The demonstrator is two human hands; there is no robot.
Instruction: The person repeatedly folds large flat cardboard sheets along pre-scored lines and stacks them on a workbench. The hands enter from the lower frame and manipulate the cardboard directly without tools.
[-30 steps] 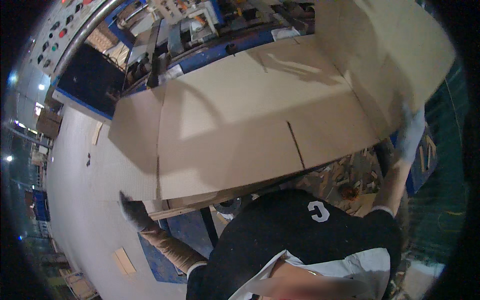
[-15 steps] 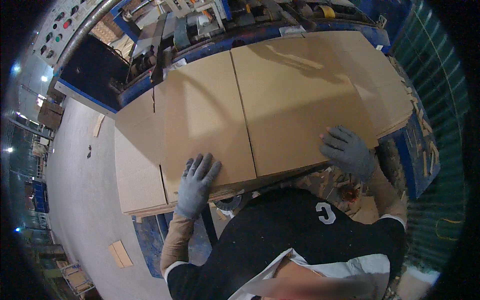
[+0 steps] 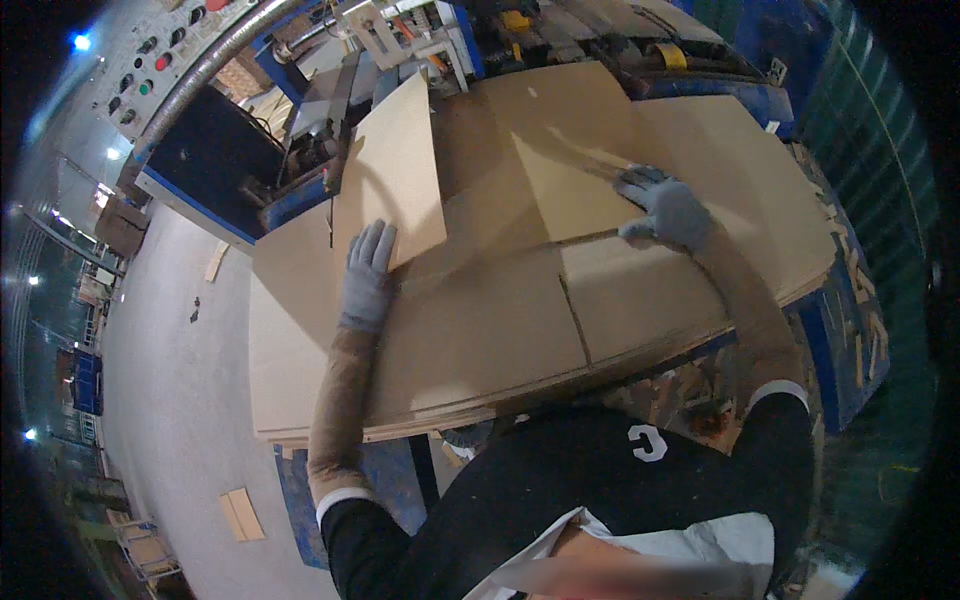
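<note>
My left hand, in a grey work glove, lies with its fingers stretched out on the near end of a narrow cardboard panel. My gloved right hand is spread flat at the right edge of a wider cardboard panel. A gap parts the two panels; whether they are joined at the far side cannot be told. Both rest over a stack of slotted cardboard sheets, their far ends reaching the machine. Neither hand is wrapped round anything.
Beyond the stack stands a blue machine with rollers and metal fittings. A control panel with buttons is at the far left. Cardboard scraps lie below the near edge. A green corrugated wall rises at the right.
Both hands have moved forward, away from me. The top cardboard has slid toward the machine and its two panels have spread apart, baring the sheets beneath.
</note>
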